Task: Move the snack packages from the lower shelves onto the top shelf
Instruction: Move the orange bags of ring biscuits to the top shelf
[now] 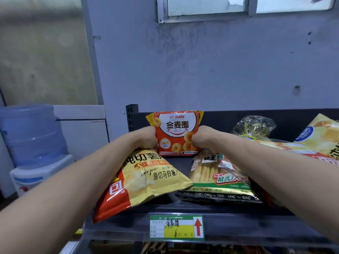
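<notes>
Pinching top ends, the left hand (146,137) held a shiny chip bag (146,180), the right hand (202,138) a stick pack (216,173), both long-ways below them.

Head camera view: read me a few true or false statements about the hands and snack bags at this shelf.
1. The left hand grips the top of the yellow and red potato chip bag. True.
2. The right hand holds nothing. False: it grips the clear and green bag of biscuit sticks.
3. The orange ring-snack packet stands upright at the back of the dark shelf. True.
4. The green and yellow label on the shelf edge shows a blue arrow. False: the arrow is red, pointing up.
5. The blue water bottle stands right of the shelf. False: it stands left.
</notes>
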`<state>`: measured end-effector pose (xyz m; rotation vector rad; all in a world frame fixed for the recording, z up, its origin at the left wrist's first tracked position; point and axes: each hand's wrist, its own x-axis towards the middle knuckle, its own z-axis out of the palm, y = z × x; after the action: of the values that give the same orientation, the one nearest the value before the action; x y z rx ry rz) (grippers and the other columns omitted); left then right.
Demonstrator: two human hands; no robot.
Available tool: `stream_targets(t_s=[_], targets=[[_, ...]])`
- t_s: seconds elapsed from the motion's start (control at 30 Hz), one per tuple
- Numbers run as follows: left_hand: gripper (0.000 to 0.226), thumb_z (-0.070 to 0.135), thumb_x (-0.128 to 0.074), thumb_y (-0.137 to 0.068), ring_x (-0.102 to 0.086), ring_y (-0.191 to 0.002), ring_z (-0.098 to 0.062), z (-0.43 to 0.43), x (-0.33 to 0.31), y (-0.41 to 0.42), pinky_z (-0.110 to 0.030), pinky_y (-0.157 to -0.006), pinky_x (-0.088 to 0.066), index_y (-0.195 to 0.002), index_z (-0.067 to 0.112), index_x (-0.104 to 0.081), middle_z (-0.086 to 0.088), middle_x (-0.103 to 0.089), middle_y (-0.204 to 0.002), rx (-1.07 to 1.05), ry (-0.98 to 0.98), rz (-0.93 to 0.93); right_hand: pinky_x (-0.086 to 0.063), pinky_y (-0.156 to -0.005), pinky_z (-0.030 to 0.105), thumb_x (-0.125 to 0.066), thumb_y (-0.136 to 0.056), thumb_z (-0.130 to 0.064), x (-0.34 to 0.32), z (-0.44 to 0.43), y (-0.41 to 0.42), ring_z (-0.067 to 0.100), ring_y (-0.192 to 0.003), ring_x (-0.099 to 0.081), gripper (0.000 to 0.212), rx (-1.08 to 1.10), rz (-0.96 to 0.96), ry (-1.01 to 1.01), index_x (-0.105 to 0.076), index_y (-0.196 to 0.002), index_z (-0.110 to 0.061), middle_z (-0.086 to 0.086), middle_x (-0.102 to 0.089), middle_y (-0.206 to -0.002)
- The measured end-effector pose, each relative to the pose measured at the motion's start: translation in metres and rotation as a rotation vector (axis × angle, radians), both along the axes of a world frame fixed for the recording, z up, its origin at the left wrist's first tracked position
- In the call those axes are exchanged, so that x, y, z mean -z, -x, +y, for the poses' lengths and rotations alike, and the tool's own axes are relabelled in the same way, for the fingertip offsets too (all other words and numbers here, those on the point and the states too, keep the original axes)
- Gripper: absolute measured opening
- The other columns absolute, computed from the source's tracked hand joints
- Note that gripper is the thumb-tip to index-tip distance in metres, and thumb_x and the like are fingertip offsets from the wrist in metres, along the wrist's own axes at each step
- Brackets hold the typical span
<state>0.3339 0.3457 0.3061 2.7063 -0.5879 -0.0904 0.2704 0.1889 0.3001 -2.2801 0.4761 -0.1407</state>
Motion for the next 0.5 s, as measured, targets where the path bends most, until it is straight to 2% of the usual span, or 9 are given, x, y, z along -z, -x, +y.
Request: stream_targets(t_s=[0.03,0.1,0.17,0.2,0.3,0.37,0.43,0.5], targets=[[0.036,0.013,-0.055,-0.090,-0.057,-0.107,-0.022,0.000,0.000,0.000,-0.028,-0.083,-0.044,-0.126,0.010,-0.051,-0.006,-0.060,-0.123,-0.001,-0.016,0.002,-0.047,-0.038,0.021,-0.046,-0.093,-0.010,0.000,-0.001,0.001,0.022,-0.077,-0.061,0.015,-0.004,0.024,0.007,-0.055,-0.105,-0.009,0.009,-0.060,-0.099],[0.035,0.013,-0.054,-0.091,-0.057,-0.108,-0.022,-0.001,0.001,0.000,-0.028,-0.083,-0.044,-0.126,0.010,-0.051,-0.006,-0.060,-0.123,0.004,-0.037,0.002,-0.057,-0.055,0.028,-0.051,-0.090,-0.004,0.003,-0.001,0.003,0.027,-0.087,-0.066,0.021,-0.033,0.081,0.035,-0.058,-0.110,-0.004,0.014,-0.062,-0.107],[0.035,0.013,-0.053,-0.092,-0.057,-0.106,-0.021,0.000,0.001,0.002,-0.027,-0.082,-0.043,-0.126,0.011,-0.051,-0.006,-0.060,-0.123,0.015,-0.053,0.002,-0.055,-0.074,0.031,-0.061,-0.084,-0.001,0.005,-0.004,0.005,0.029,-0.097,-0.067,0.029,-0.087,0.154,0.142,-0.060,-0.113,-0.001,0.017,-0.065,-0.112],[0.035,0.014,-0.053,-0.092,-0.056,-0.103,-0.020,0.000,0.001,0.003,-0.027,-0.082,-0.043,-0.126,0.012,-0.051,-0.005,-0.060,-0.122,0.024,-0.058,0.006,-0.054,-0.077,0.031,-0.066,-0.081,-0.001,0.005,-0.004,0.009,0.028,-0.099,-0.066,0.036,-0.092,0.171,0.210,-0.059,-0.116,-0.001,0.016,-0.065,-0.113],[0.033,0.013,-0.053,-0.092,-0.051,-0.094,-0.014,-0.001,0.000,0.007,-0.025,-0.082,-0.039,-0.125,0.013,-0.053,0.002,-0.058,-0.111,0.094,-0.057,-0.003,-0.049,-0.077,0.030,-0.073,-0.077,-0.005,0.004,-0.008,0.014,0.024,-0.095,-0.060,0.066,-0.075,0.184,0.344,-0.038,-0.133,-0.005,0.014,-0.059,-0.120],[0.033,0.013,-0.054,-0.091,-0.048,-0.092,-0.013,-0.002,-0.001,0.009,-0.025,-0.081,-0.038,-0.124,0.013,-0.054,-0.001,-0.059,-0.114,0.122,-0.050,-0.018,-0.047,-0.083,0.030,-0.073,-0.078,-0.009,0.001,-0.007,0.018,0.025,-0.103,-0.058,0.076,-0.079,0.209,0.445,-0.027,-0.139,-0.007,0.013,-0.054,-0.126],[0.032,0.013,-0.055,-0.091,-0.048,-0.092,-0.013,-0.003,-0.001,0.010,-0.025,-0.081,-0.038,-0.123,0.014,-0.054,-0.004,-0.060,-0.121,0.130,-0.041,-0.016,-0.045,-0.086,0.028,-0.069,-0.082,-0.011,-0.001,-0.005,0.019,0.027,-0.114,-0.056,0.066,-0.147,0.234,0.586,-0.034,-0.138,-0.005,0.013,-0.053,-0.130],[0.032,0.013,-0.054,-0.092,-0.049,-0.093,-0.014,-0.003,0.000,0.008,-0.025,-0.080,-0.039,-0.124,0.013,-0.053,-0.005,-0.059,-0.122,0.118,-0.048,-0.013,-0.045,-0.081,0.027,-0.063,-0.085,-0.008,-0.004,-0.001,0.019,0.027,-0.110,-0.058,0.050,-0.213,0.234,0.626,-0.046,-0.132,-0.004,0.014,-0.057,-0.127]])
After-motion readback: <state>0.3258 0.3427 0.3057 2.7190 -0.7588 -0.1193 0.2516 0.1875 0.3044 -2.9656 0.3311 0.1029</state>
